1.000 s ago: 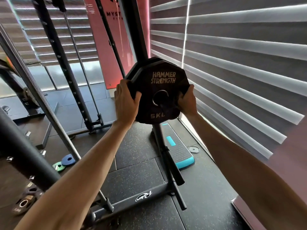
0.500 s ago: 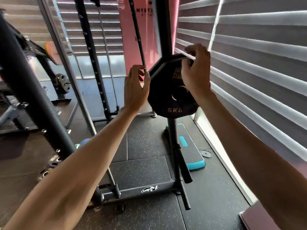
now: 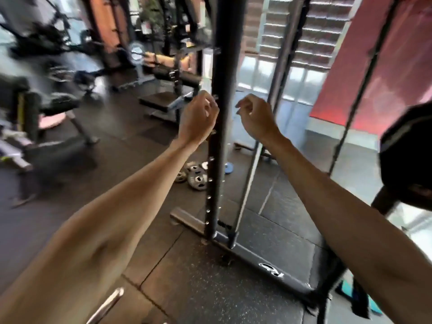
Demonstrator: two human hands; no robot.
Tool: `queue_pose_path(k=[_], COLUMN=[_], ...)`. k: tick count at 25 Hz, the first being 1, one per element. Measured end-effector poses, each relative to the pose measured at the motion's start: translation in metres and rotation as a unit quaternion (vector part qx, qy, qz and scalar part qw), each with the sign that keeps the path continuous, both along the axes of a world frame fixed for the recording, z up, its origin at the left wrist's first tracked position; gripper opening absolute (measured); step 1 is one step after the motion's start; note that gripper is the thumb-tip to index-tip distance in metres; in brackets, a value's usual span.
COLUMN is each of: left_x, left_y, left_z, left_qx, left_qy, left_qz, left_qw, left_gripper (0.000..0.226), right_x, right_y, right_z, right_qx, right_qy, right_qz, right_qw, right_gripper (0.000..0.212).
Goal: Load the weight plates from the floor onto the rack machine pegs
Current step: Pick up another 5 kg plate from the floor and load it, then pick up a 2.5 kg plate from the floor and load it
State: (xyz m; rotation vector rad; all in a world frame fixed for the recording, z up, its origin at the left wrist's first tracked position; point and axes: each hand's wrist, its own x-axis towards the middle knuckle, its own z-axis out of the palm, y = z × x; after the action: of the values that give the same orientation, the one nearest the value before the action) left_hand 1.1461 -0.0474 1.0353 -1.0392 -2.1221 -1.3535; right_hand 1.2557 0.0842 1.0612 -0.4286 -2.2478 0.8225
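Note:
My left hand (image 3: pixel 197 118) and my right hand (image 3: pixel 254 118) hang in the air on either side of a black rack upright (image 3: pixel 222 113), fingers loosely curled, holding nothing. The black 5 kg plate (image 3: pixel 406 157) sits on the rack at the right edge, away from both hands. On the floor behind the upright lie several grey weight plates (image 3: pixel 195 175) and a blue plate (image 3: pixel 229 168). The whole view is blurred by motion.
The rack's base frame (image 3: pixel 264 260) crosses the rubber floor in front of me, with a slanted steel guide rod (image 3: pixel 247 183) beside the upright. Benches and other machines (image 3: pixel 53 108) fill the left. A teal step platform (image 3: pixel 350 293) lies at lower right.
Both hands have let go of the 5 kg plate, which stays on the rack. My view has swung left toward the plates on the floor, and the hands have come away empty.

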Motion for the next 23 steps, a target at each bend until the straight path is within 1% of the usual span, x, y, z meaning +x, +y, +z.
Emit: queue_pose_path(k=[3, 6, 9, 13, 16, 19, 23], left_x=[-0.053, -0.096, -0.131, -0.169, -0.201, -0.232, -0.288], left_y=[-0.088, -0.171, -0.238, -0.308, -0.354, -0.377, -0.370], left_z=[-0.055, -0.108, -0.149, -0.199, -0.242, -0.288, -0.341], left_qx=[-0.089, -0.162, -0.206, -0.234, -0.263, -0.303, -0.296], left_qy=[-0.064, -0.137, -0.208, -0.303, -0.366, -0.402, -0.460], left_qz=[0.083, 0.150, 0.191, 0.203, 0.225, 0.225, 0.215], left_qw=[0.990, 0.966, 0.937, 0.901, 0.864, 0.834, 0.809], left_gripper=[0.016, 0.014, 0.014, 0.012, 0.012, 0.016, 0.011], right_x=[-0.080, -0.149, -0.203, -0.263, -0.301, -0.333, -0.399], right_y=[-0.068, -0.140, -0.204, -0.278, -0.314, -0.329, -0.331], right_z=[-0.042, -0.084, -0.124, -0.183, -0.227, -0.268, -0.321], right_qx=[-0.015, 0.000, 0.017, 0.070, 0.087, 0.125, 0.121], right_qy=[-0.091, -0.185, -0.264, -0.357, -0.405, -0.454, -0.486], right_qz=[0.101, 0.198, 0.274, 0.343, 0.368, 0.398, 0.414], right_qw=[0.991, 0.963, 0.925, 0.866, 0.832, 0.787, 0.760], right_gripper=[0.021, 0.024, 0.023, 0.025, 0.028, 0.029, 0.029])
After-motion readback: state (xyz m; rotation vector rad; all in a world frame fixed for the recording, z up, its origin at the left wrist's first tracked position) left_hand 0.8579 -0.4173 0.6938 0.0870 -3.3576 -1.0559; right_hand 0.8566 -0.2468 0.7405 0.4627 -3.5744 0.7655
